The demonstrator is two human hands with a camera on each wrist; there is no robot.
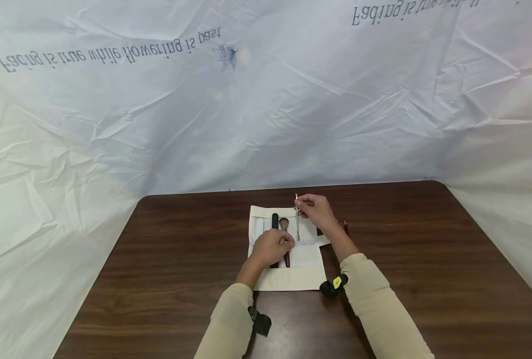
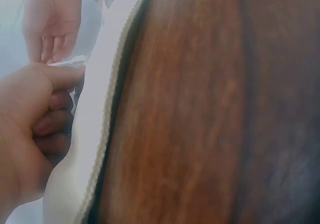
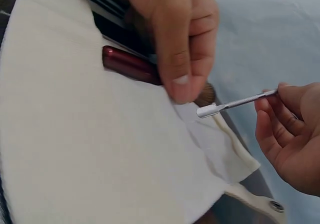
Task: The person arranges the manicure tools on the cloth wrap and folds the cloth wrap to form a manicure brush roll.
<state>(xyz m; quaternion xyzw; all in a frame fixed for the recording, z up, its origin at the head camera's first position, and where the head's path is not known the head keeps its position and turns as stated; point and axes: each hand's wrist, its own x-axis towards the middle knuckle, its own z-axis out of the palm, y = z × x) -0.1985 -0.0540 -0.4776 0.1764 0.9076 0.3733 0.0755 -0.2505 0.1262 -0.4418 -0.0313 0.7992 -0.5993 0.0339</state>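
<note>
A cream cloth tool roll (image 1: 293, 280) lies unfolded on the table. My right hand (image 1: 317, 211) pinches a slim metal cuticle pusher (image 1: 298, 225) near its upper end, and its flat spoon-shaped tip (image 3: 206, 111) points down at the roll's pocket edge. With thumb and fingertips, my left hand (image 1: 269, 247) pinches that pocket edge (image 3: 186, 115) just beside the tip. A makeup brush (image 1: 284, 224) with a dark red handle (image 3: 131, 65) sits in the roll, partly hidden by the left hand. Left of it stands a long black tool (image 1: 275, 221), also partly covered.
A strap with a metal snap (image 3: 276, 205) sticks out from the roll's right side. The dark wooden table (image 1: 180, 259) extends around it. White sheeting (image 1: 266, 124) hangs behind the far table edge and along both sides.
</note>
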